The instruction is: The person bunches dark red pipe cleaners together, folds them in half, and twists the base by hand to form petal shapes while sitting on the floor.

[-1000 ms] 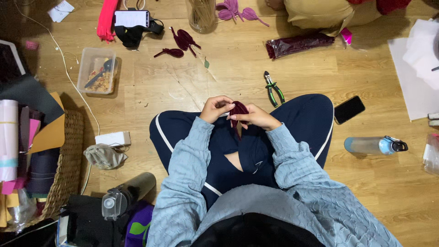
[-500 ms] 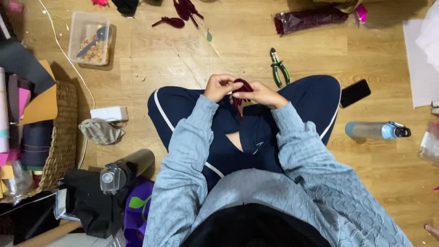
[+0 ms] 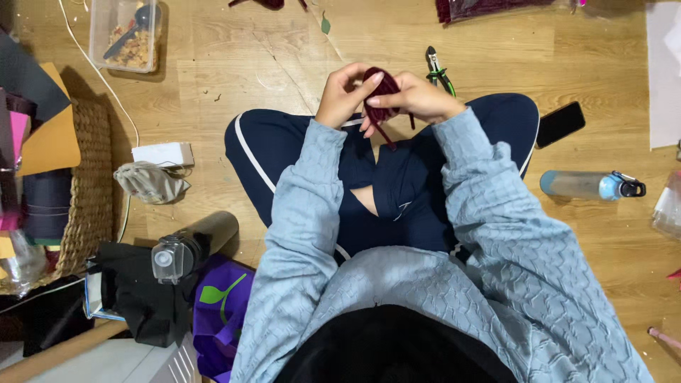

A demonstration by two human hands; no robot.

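Your left hand (image 3: 345, 96) and right hand (image 3: 415, 96) both pinch the dark red fuzzy piece (image 3: 383, 89) held between them above your lap.

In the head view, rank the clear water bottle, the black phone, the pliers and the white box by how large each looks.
1. Clear water bottle, largest.
2. White box.
3. Black phone, looking close to the box, so that order is unsure.
4. Pliers, smallest, partly hidden behind the right hand.

Floor: light wood boards (image 3: 213, 50)
Top left: clear box (image 3: 126, 32)
Near the legs: green pliers (image 3: 438, 69), black phone (image 3: 560, 124)
Right: blue bottle (image 3: 592, 185)
Left: woven basket (image 3: 89, 184), white box (image 3: 163, 154)
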